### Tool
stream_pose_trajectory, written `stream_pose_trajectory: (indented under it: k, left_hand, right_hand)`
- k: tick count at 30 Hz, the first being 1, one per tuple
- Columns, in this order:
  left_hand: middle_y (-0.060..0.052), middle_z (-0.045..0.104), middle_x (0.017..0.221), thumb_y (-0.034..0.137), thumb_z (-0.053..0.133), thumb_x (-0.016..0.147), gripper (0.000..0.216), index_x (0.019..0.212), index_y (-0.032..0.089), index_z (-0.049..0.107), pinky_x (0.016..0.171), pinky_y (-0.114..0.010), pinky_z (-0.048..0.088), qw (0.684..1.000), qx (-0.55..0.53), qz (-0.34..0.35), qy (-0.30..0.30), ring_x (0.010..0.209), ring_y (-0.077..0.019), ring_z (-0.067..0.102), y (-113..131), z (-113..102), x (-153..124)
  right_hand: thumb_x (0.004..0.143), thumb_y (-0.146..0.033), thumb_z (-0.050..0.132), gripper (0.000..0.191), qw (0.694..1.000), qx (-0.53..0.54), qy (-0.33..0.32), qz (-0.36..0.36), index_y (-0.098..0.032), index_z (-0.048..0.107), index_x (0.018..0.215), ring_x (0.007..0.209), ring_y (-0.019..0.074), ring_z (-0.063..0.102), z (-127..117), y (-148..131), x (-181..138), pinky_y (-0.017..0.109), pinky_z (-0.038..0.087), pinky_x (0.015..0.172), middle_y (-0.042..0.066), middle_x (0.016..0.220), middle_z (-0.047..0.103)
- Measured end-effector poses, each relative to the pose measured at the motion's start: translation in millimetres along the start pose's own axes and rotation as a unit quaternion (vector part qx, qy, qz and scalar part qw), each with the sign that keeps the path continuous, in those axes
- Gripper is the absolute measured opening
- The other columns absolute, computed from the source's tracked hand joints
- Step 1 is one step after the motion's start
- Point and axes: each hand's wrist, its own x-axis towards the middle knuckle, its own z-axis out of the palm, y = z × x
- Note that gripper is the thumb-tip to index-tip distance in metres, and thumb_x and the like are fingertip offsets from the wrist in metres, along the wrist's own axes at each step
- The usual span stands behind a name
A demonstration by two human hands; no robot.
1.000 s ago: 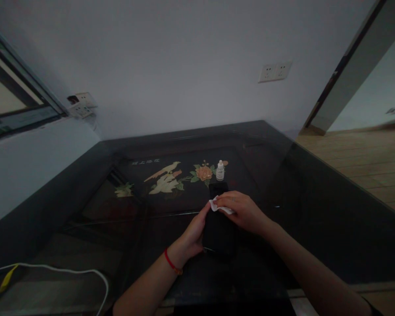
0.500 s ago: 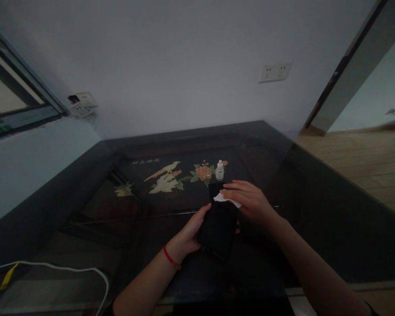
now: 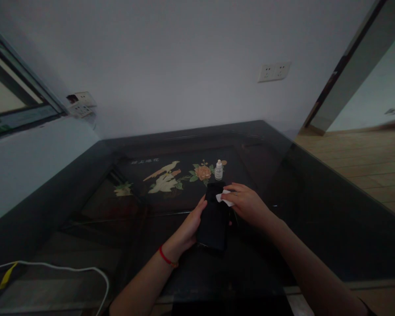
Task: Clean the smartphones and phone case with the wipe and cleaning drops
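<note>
My left hand point(image 3: 190, 226) grips a black phone point(image 3: 213, 217) by its left edge, holding it just above the dark table; a red band circles that wrist. My right hand point(image 3: 246, 202) pinches a small white wipe point(image 3: 224, 198) against the upper part of the phone's screen. A small white dropper bottle point(image 3: 219, 170) stands upright on the table just beyond the phone.
The dark glass-topped table point(image 3: 299, 210) has an inlaid bird-and-flower picture point(image 3: 171, 175). A white cable with a yellow tag point(image 3: 52, 268) lies at the near left. Wall sockets point(image 3: 274, 71) sit on the back wall, a window frame at left, and a wooden floor at right.
The wipe has moved over the screen: from the left edge a second ago to the upper right, then back a little. The phone and both hands have shifted slightly farther from me.
</note>
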Motion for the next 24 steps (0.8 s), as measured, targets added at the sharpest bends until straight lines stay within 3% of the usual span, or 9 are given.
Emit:
stream_pose_trajectory:
  k: [2, 5, 8, 11, 13, 16, 19, 22, 24]
  left_hand:
    - [-0.007, 0.065, 0.122, 0.031, 0.048, 0.092, 0.057, 0.146, 0.028, 0.030, 0.093, -0.034, 0.047, 0.999, 0.007, 0.046, 0.016, 0.098, -0.0201, 0.067, -1.2, -2.2, 1.4]
    - [-0.005, 0.062, 0.129, 0.029, 0.052, 0.091, 0.056, 0.144, 0.027, 0.035, 0.095, -0.029, 0.045, 0.997, 0.011, 0.071, 0.035, 0.107, -0.0183, 0.063, -2.5, -5.8, 2.7]
    - [-0.006, 0.060, 0.130, 0.030, 0.052, 0.091, 0.056, 0.144, 0.027, 0.036, 0.094, -0.029, 0.046, 0.998, -0.003, 0.059, 0.035, 0.108, -0.0189, 0.063, -2.8, -4.5, 1.5]
    - [-0.007, 0.062, 0.128, 0.031, 0.051, 0.092, 0.056, 0.145, 0.027, 0.035, 0.093, -0.031, 0.047, 0.999, -0.023, 0.026, 0.021, 0.105, -0.0202, 0.065, -3.0, 0.8, -1.0]
    - [-0.009, 0.064, 0.124, 0.032, 0.050, 0.092, 0.054, 0.144, 0.024, 0.037, 0.091, -0.033, 0.048, 0.999, -0.028, 0.008, 0.022, 0.101, -0.0213, 0.067, -2.8, 3.9, -2.1]
    - [-0.010, 0.068, 0.117, 0.032, 0.049, 0.092, 0.050, 0.141, 0.021, 0.042, 0.087, -0.032, 0.050, 0.998, -0.029, 0.008, 0.059, 0.093, -0.0208, 0.069, -0.6, 5.7, -2.6]
    - [-0.008, 0.070, 0.113, 0.030, 0.050, 0.091, 0.047, 0.137, 0.021, 0.048, 0.084, -0.029, 0.050, 0.995, -0.028, 0.020, 0.094, 0.090, -0.0193, 0.069, 2.8, 4.9, -2.8]
    - [-0.009, 0.069, 0.114, 0.031, 0.051, 0.091, 0.047, 0.137, 0.020, 0.049, 0.084, -0.030, 0.050, 0.996, -0.029, 0.020, 0.083, 0.092, -0.0201, 0.069, 3.5, 3.7, -2.9]
    - [-0.010, 0.068, 0.117, 0.032, 0.050, 0.092, 0.049, 0.139, 0.020, 0.046, 0.087, -0.032, 0.049, 0.998, -0.032, 0.015, 0.048, 0.095, -0.0212, 0.068, 1.6, 3.9, -3.0]
  right_hand:
    - [0.077, -0.005, 0.056, 0.031, 1.000, 0.027, 0.003, 0.009, -0.020, 0.072, 0.100, 0.105, 0.0242, 0.064, -1.1, -4.8, -0.2, 0.043, 0.050, 0.094, 0.012, 0.109, 0.070]
    - [0.082, -0.007, 0.052, 0.028, 0.992, 0.121, 0.011, 0.018, -0.020, 0.071, 0.097, 0.096, 0.0200, 0.067, -1.5, -10.7, -0.9, 0.036, 0.055, 0.085, 0.007, 0.102, 0.072]
    - [0.089, -0.014, 0.049, 0.025, 0.980, 0.172, 0.087, 0.053, -0.023, 0.070, 0.098, 0.093, 0.0180, 0.067, -0.6, -12.1, -1.7, 0.035, 0.055, 0.085, 0.005, 0.099, 0.073]
    - [0.088, -0.013, 0.048, 0.029, 0.976, 0.124, 0.162, 0.075, -0.023, 0.069, 0.107, 0.103, 0.0209, 0.066, 3.1, -10.1, -1.6, 0.041, 0.051, 0.094, 0.006, 0.107, 0.072]
    - [0.085, -0.009, 0.049, 0.034, 0.984, 0.093, 0.149, 0.044, -0.023, 0.068, 0.109, 0.106, 0.0211, 0.065, 7.2, -9.1, -0.7, 0.043, 0.048, 0.099, 0.006, 0.109, 0.072]
    - [0.082, -0.005, 0.051, 0.037, 0.994, 0.079, 0.073, -0.024, -0.022, 0.068, 0.110, 0.106, 0.0202, 0.066, 12.5, -10.1, 0.9, 0.044, 0.048, 0.100, 0.005, 0.112, 0.071]
    - [0.080, -0.004, 0.052, 0.039, 0.994, 0.091, 0.027, -0.047, -0.023, 0.067, 0.112, 0.105, 0.0191, 0.067, 12.2, -11.6, 0.9, 0.042, 0.050, 0.098, 0.004, 0.115, 0.070]
    - [0.083, -0.006, 0.051, 0.039, 0.992, 0.111, 0.050, -0.032, -0.026, 0.066, 0.112, 0.099, 0.0174, 0.069, 7.0, -11.3, -1.0, 0.040, 0.051, 0.097, 0.002, 0.110, 0.072]
    - [0.086, -0.009, 0.048, 0.036, 0.987, 0.112, 0.114, 0.001, -0.026, 0.066, 0.113, 0.101, 0.0176, 0.068, 3.8, -10.9, -2.2, 0.040, 0.052, 0.097, 0.002, 0.110, 0.072]
